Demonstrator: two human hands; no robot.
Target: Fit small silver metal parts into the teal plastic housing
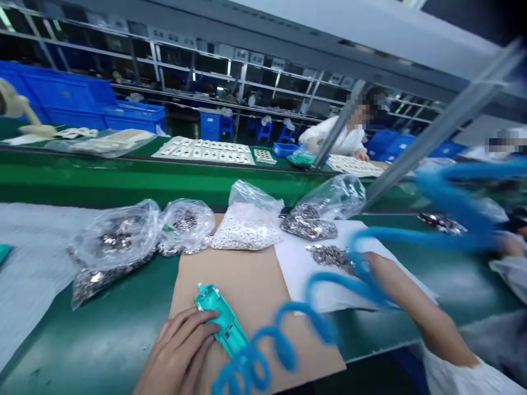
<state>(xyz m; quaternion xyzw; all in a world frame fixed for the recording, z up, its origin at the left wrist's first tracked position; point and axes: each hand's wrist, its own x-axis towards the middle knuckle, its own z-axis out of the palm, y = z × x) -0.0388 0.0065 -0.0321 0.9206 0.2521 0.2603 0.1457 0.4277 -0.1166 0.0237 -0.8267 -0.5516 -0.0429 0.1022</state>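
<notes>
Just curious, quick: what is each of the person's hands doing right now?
Left hand: fingers rest on the teal plastic part on the cardboard sheet.
Right hand: reaches to the small metal parts; grip cannot be told.

Bright overhead light, motion blur at right, tilted frame

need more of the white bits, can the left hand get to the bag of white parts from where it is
Probably yes. The left hand rests on the teal part at the near end of the brown board, and the bag of white parts sits at the far end with only bare board between them.
</notes>
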